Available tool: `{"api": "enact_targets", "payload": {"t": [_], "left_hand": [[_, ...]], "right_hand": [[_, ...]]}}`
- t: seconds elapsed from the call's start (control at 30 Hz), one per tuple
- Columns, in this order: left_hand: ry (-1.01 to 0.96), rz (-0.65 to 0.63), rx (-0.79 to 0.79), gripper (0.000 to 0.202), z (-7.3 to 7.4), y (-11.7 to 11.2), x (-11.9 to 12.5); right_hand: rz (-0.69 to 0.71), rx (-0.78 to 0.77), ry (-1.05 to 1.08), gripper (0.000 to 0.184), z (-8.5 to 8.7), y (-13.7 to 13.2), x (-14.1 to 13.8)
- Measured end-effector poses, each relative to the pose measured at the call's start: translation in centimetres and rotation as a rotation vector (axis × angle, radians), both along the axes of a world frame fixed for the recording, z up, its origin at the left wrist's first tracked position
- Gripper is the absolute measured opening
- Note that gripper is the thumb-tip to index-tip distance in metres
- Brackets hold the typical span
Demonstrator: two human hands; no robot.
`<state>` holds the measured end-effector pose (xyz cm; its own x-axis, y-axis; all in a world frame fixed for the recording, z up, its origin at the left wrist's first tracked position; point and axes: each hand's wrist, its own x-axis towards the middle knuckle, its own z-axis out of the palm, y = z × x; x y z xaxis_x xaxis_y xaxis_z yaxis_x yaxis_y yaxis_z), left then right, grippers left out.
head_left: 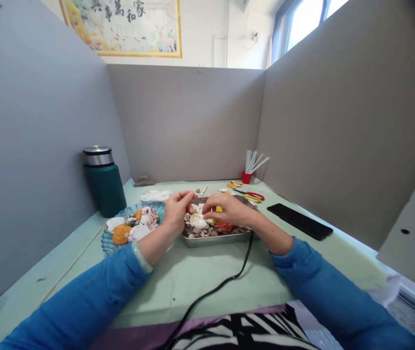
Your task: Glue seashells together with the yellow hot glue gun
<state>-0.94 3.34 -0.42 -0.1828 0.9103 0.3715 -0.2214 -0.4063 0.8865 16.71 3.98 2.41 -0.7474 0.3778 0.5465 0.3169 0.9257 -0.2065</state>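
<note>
My left hand (pixel 178 210) is over the left side of a shallow metal tray (pixel 207 241), thumb and fingers pinched together. Whatever they grip is too small to make out. From the right, my right hand (pixel 228 208) reaches over the same tray with its fingers curled together. Its fingertips are close to a whitish shell (pixel 197 222), and I cannot tell what is between them. Small brown and white shells (pixel 207 232) fill the tray, with some orange and red pieces partly hidden under my right hand.
A blue scalloped plate (pixel 108 247) of shells stands left, near a green bottle (pixel 105 189). Scissors (pixel 253 196), a black phone (pixel 299 221) and a red cup (pixel 246 178) of white sticks are at right. A black cable (pixel 212 291) crosses the front. Grey partitions (pixel 189 121) enclose the table.
</note>
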Motion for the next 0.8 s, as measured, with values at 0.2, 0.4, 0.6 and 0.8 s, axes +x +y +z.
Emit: {"api": "enact_targets", "payload": {"t": [0.2,0.4,0.6,0.8], "left_hand": [[0.013,0.025,-0.022,0.033,0.0,-0.1,-0.1],[0.012,0.030,-0.034,0.032,0.1,-0.2,0.0],[0.009,0.016,-0.025,0.032,0.0,0.0,-0.1],[0.000,0.000,-0.015,0.031,0.0,0.0,0.1]], "right_hand": [[-0.048,0.053,-0.476,0.018,-0.4,-0.6,-2.9],[-0.181,-0.059,-0.552,0.020,-1.0,-0.2,-3.6],[-0.124,-0.079,-0.338,0.010,-0.8,0.7,-2.2],[0.028,-0.333,-0.045,0.013,0.3,0.3,-0.3]]}}
